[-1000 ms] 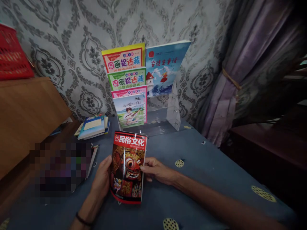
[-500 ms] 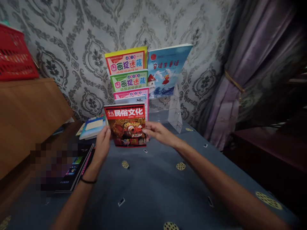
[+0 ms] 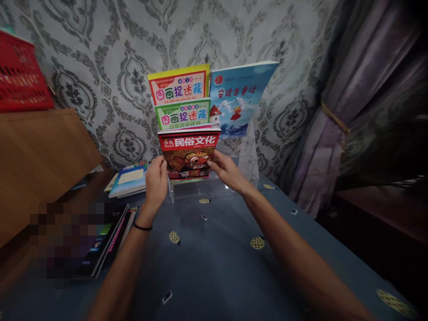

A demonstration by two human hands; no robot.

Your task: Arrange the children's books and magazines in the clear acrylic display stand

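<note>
A red-and-dark book [image 3: 189, 156] with a mask on its cover is held upright by its two sides at the front of a clear acrylic book rack [image 3: 249, 160]. My left hand [image 3: 157, 180] grips its left edge. On the right edge, my right hand [image 3: 227, 169] pinches it with the thumb on the cover. Behind it in the rack stand a green-bordered book [image 3: 183, 115], a yellow-and-red book [image 3: 180, 87] and, at the right, a blue book [image 3: 239, 100]. A pink-edged book is mostly hidden behind the held one.
Dark books [image 3: 105, 245], partly blurred out, lie on the blue cloth [image 3: 214, 272] at left. Behind them is a stack of light-blue books [image 3: 129, 180]. A red basket [image 3: 23, 76] sits on a wooden box [image 3: 43, 165]. A purple curtain [image 3: 321, 160] hangs at right.
Both hands have carried the red-and-dark book up and away from me, closer against the rack. It now covers more of the pink-edged book, and the rack's clear front base shows below it.
</note>
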